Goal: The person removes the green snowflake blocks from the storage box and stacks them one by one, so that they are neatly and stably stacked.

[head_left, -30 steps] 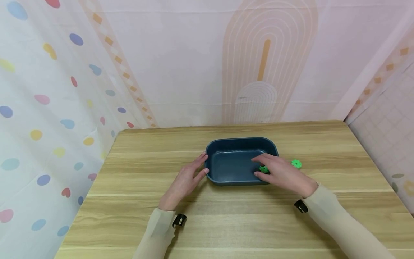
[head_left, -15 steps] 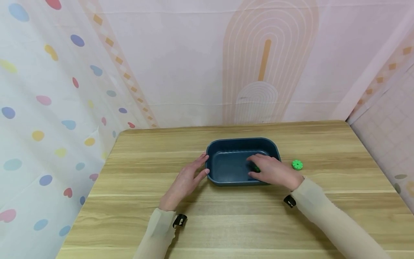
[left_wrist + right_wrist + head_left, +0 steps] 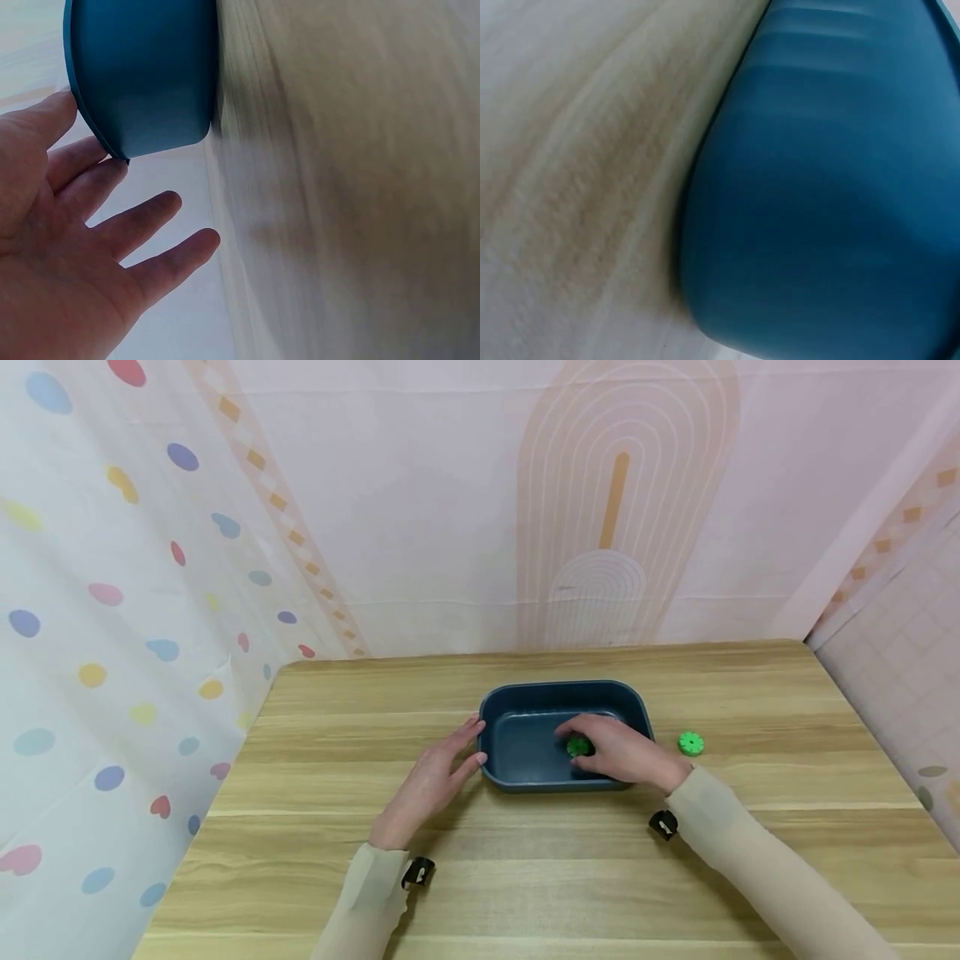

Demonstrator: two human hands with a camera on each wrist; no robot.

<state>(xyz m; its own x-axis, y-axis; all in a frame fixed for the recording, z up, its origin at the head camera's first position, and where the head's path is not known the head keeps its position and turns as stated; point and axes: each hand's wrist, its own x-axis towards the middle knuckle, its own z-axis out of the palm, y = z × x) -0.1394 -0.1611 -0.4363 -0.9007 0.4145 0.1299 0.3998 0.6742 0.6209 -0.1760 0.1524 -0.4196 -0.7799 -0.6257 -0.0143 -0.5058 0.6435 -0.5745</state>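
A dark blue rectangular container (image 3: pixel 525 785) stands on the wooden table. My left hand (image 3: pixel 427 781) touches its left end, with fingers and thumb spread. The left wrist view shows thumb and fingertips at the rim, while other fingers extend free below. Reaching over the right rim, my right hand (image 3: pixel 618 752) is inside the container, its thumb and fingers curved round a small green notched disc (image 3: pixel 578 746). Part of that hand's fingers is hidden. Outside, right of the container, lies another green notched disc (image 3: pixel 691 743) with a hole in its middle.
The wood-grain table (image 3: pixel 525 877) reaches back to a patterned curtain (image 3: pixel 442 527). A dotted curtain (image 3: pixel 112 693) hangs on the left. In the right wrist view, the outer wall (image 3: pixel 817 195) of the container fills much of the frame.
My right hand has moved left, deeper into the container, and the green disc between its fingers has moved left too. My left hand stays at the left end.
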